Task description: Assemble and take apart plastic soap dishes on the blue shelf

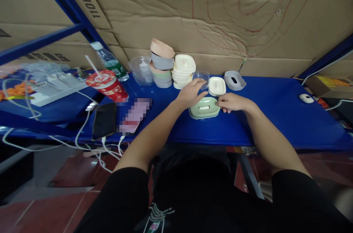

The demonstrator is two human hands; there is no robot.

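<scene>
A green dish [204, 108] with a pale oval in its middle lies on the blue table in front of me. My right hand [231, 102] is at the dish's right edge, its fingers curled against the rim. Above the dish's upper left side, my left hand [192, 94] reaches with fingers apart toward a clear plastic container [201, 75]; whether it touches the container is unclear. Just behind the dish sits a cream lid [217, 86] with a raised handle. Farther back on the right is a grey dish [234, 80] with a dark oval opening.
Behind my left hand stand stacked cream lids [184, 64], stacked coloured bowls [162, 56] and clear containers [141, 70]. A red cup [107, 85], a bottle [110, 62], two phones and cables occupy the left. A small white device [306, 98] lies far right.
</scene>
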